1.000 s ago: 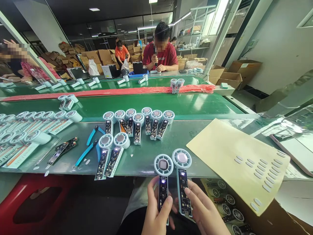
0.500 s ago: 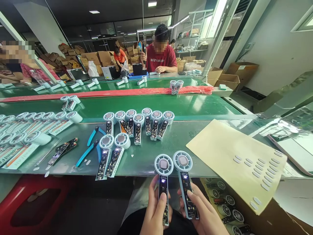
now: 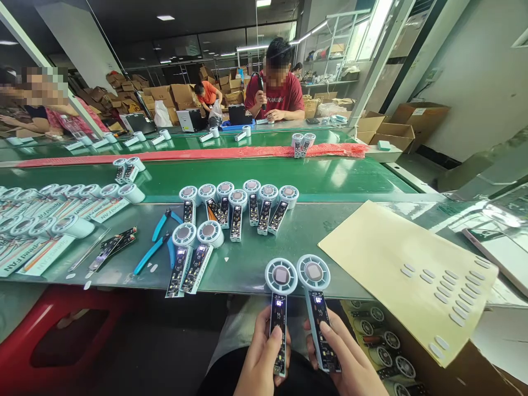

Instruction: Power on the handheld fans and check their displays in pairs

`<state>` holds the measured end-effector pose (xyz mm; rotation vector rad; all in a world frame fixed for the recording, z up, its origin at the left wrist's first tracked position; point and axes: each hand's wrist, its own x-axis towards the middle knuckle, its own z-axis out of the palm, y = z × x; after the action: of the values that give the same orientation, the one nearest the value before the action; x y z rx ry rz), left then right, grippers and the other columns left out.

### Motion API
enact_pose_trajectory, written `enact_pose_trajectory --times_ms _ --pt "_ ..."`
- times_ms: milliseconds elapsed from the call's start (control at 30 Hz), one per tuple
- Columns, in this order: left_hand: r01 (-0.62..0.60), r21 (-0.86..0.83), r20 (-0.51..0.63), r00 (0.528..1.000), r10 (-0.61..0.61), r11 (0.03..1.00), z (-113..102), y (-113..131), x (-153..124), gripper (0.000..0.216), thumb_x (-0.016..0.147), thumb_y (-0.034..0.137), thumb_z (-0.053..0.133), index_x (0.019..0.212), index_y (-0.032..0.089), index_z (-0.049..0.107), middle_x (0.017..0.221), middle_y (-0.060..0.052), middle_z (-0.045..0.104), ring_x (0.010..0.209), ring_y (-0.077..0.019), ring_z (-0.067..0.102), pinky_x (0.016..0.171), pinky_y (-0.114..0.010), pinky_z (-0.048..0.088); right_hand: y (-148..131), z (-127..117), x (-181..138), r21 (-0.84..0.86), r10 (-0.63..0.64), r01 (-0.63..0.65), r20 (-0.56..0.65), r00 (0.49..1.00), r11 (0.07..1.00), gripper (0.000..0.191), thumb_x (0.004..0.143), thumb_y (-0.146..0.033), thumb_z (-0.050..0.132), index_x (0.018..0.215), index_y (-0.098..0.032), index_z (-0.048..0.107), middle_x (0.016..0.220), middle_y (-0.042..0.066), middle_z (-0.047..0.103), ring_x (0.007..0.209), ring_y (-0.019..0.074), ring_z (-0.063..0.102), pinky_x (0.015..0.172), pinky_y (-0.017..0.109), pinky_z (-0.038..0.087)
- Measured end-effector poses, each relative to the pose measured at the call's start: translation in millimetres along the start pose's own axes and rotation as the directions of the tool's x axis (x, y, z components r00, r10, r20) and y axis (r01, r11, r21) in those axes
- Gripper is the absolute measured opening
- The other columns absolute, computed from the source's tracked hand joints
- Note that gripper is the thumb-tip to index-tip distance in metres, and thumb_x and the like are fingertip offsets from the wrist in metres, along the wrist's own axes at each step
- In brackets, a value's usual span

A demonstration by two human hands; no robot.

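My left hand (image 3: 264,349) is closed around the handle of a small pale-blue handheld fan (image 3: 281,276), thumb on its bare black circuit board (image 3: 279,313). My right hand (image 3: 344,346) grips a second handheld fan (image 3: 314,272) the same way. Both round heads are upright side by side at the bench's front edge, and a lit display on each board reads 60. Just beyond, two more open-board fans (image 3: 184,235) lean on the bench. Several others (image 3: 238,198) stand in a cluster near the conveyor. Blue-handled cutters (image 3: 150,256) lie to the left.
At right, a yellowish sheet (image 3: 383,258) with small oval stickers overhangs a carton of fans (image 3: 383,356). Left are loose circuit boards (image 3: 111,248), tweezers (image 3: 87,250) and rows of fans (image 3: 74,224). A green conveyor (image 3: 231,173) crosses behind; a co-worker (image 3: 280,91) sits opposite. A red stool (image 3: 25,346) stands lower left.
The view has shifted slightly, so most of the bench appears a little further right. Both hands still hold their fans in nearly the same pose. The co-worker opposite leans lower.
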<state>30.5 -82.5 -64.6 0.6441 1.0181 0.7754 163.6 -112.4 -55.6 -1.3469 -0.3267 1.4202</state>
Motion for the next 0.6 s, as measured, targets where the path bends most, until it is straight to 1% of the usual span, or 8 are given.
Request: enact_pose_trajectory --times_ms 100,133,267,367,433,467,533,600 --pt "0.000 -0.004 0.015 1.000 0.000 1.000 -1 -2 0 0.061 0.075 0.056 0.056 0.122 0.022 0.035 0.076 0.001 0.051 0.050 -0.0062 0.036 0.041 -0.017 0.026 -4 2 -3 -0.002 0.018 -0.018 -0.003 1.000 1.000 0.035 0.073 -0.052 0.063 0.099 -0.030 0.057 0.064 -0.001 0.053 0.053 0.0178 0.047 0.052 0.028 0.040" --pt "0.009 -0.001 0.009 1.000 -0.009 1.000 -1 -3 1 0.061 0.075 0.056 0.055 0.122 0.023 0.035 0.076 0.001 0.051 0.050 -0.0062 0.036 0.042 -0.017 0.026 -5 3 -4 0.003 0.023 -0.023 -0.004 1.000 1.000 0.034 0.072 -0.052 0.063 0.098 -0.030 0.056 0.063 -0.001 0.053 0.053 0.0175 0.046 0.050 0.028 0.040" --pt "0.030 0.043 -0.029 0.999 -0.029 0.999 0 -6 4 0.059 0.076 0.057 0.053 0.122 0.024 0.034 0.075 0.002 0.049 0.051 -0.0060 0.037 0.043 -0.017 0.025 -7 5 -5 0.030 0.011 -0.011 -0.002 1.000 0.999 0.034 0.070 -0.050 0.066 0.095 -0.029 0.056 0.072 -0.001 0.054 0.057 0.0163 0.046 0.045 0.024 0.037" --pt "-0.023 0.023 -0.003 1.000 0.023 0.999 2 -11 8 0.064 0.074 0.059 0.053 0.123 0.024 0.030 0.075 0.002 0.048 0.049 -0.0061 0.036 0.041 -0.017 0.023 -5 5 -4 0.027 0.017 -0.017 -0.002 1.000 0.999 0.035 0.071 -0.051 0.064 0.098 -0.029 0.056 0.074 -0.001 0.056 0.053 0.0149 0.044 0.044 0.023 0.036" --pt "-0.058 -0.002 0.005 0.998 0.058 0.998 4 -11 9 0.068 0.073 0.058 0.056 0.125 0.024 0.029 0.078 0.001 0.050 0.051 -0.0068 0.040 0.041 -0.018 0.026 -5 4 -4 0.025 0.033 -0.033 -0.007 0.999 0.999 0.035 0.072 -0.050 0.064 0.098 -0.029 0.058 0.070 -0.001 0.056 0.051 0.0148 0.043 0.045 0.024 0.036" --pt "-0.056 -0.019 0.011 0.998 0.056 0.998 4 -9 8 0.068 0.071 0.057 0.059 0.124 0.023 0.032 0.079 0.000 0.051 0.052 -0.0074 0.042 0.042 -0.018 0.028 -6 3 -4 0.025 0.035 -0.035 0.004 0.999 0.999 0.033 0.071 -0.050 0.064 0.095 -0.027 0.060 0.067 0.000 0.056 0.050 0.0150 0.044 0.045 0.024 0.036" --pt "-0.014 -0.074 0.037 0.999 0.017 0.997 4 0 3 0.062 0.068 0.055 0.064 0.116 0.020 0.044 0.076 0.000 0.051 0.055 -0.0084 0.045 0.043 -0.018 0.029 -12 2 -6 0.021 0.021 -0.022 0.050 0.999 1.000 0.030 0.069 -0.050 0.065 0.081 -0.023 0.062 0.059 0.000 0.053 0.049 0.0154 0.044 0.045 0.024 0.035" --pt "0.035 -0.098 0.060 0.998 -0.029 0.995 1 10 -6 0.052 0.069 0.053 0.063 0.106 0.018 0.052 0.069 0.001 0.050 0.050 -0.0073 0.043 0.039 -0.017 0.025 -21 0 -11 -0.027 0.000 0.002 0.082 0.997 1.000 0.030 0.068 -0.052 0.065 0.072 -0.022 0.062 0.055 0.001 0.050 0.048 0.0156 0.043 0.043 0.025 0.035"
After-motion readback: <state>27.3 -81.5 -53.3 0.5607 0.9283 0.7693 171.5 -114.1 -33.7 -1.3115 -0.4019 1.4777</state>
